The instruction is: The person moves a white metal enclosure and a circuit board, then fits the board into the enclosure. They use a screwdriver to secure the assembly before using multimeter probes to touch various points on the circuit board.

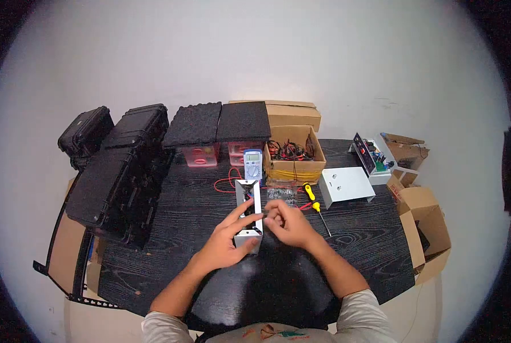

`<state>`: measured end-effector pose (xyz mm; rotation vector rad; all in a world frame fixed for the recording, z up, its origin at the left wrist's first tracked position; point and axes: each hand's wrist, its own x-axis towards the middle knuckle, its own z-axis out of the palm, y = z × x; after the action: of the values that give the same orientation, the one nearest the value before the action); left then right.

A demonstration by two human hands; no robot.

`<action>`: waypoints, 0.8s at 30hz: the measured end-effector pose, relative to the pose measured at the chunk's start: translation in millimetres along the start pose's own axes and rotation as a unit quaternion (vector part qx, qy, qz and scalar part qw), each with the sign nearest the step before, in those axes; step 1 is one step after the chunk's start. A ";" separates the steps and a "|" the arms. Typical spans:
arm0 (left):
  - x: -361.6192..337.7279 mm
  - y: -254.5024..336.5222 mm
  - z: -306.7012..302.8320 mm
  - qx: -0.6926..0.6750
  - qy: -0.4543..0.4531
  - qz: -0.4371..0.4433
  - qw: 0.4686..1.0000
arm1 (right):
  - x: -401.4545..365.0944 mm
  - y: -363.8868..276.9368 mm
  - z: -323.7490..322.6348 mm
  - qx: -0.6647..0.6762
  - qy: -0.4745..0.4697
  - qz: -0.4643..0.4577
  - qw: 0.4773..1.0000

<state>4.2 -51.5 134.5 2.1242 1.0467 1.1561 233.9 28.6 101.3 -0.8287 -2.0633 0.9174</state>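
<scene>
As L hand (228, 243) clamps white sheet-metal channel (248, 184) by its walls, R hand (288, 224), fingers bunched, touches rim; prob. light, stiff.

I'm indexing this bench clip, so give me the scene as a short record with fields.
surface: dark wood-grain table
left hand: wrapped around the near end of an open metal housing
right hand: at the housing's right side, fingers curled; cannot tell if they hold anything
behind housing: blue multimeter
right of hands: yellow-handled screwdriver, white metal cover
back: cardboard box with cables
left: black cases
</scene>
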 end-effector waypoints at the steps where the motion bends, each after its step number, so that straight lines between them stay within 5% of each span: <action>1: -0.3 -0.9 1.4 0.007 0.000 0.002 1.000 | 1.1 5.3 -2.5 0.020 0.008 -0.011 1.000; 8: 0.9 -2.0 9.5 0.063 -0.070 0.022 0.995 | 15.8 61.7 -14.9 0.199 0.016 0.092 0.976; 11: 1.1 -5.7 14.9 0.074 -0.109 0.031 0.991 | 16.3 69.2 -22.1 0.162 0.008 0.121 0.979; 13: -0.5 -15.3 18.6 0.093 -0.125 0.020 0.988 | 17.5 80.1 -17.5 0.116 0.065 0.050 0.990; 16: -1.5 -24.1 19.3 0.131 -0.127 -0.027 0.983 | 16.3 89.7 -17.2 0.469 0.091 0.152 0.865; 19: -2.8 -34.3 20.3 0.167 -0.129 -0.050 0.976 | 17.3 94.8 -26.2 0.478 0.041 0.117 0.870; 22: -3.3 -50.9 24.5 0.172 -0.134 -0.053 0.975 | 13.5 76.3 -37.0 0.226 0.020 0.063 0.972; 24: -5.3 -64.0 27.3 0.162 -0.131 -0.058 0.976 | 13.8 66.4 -40.6 0.199 0.005 0.097 0.975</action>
<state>0.9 -20.4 72.1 2.3448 1.2830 0.6616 276.4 88.9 72.7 -0.8188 -1.7255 1.3747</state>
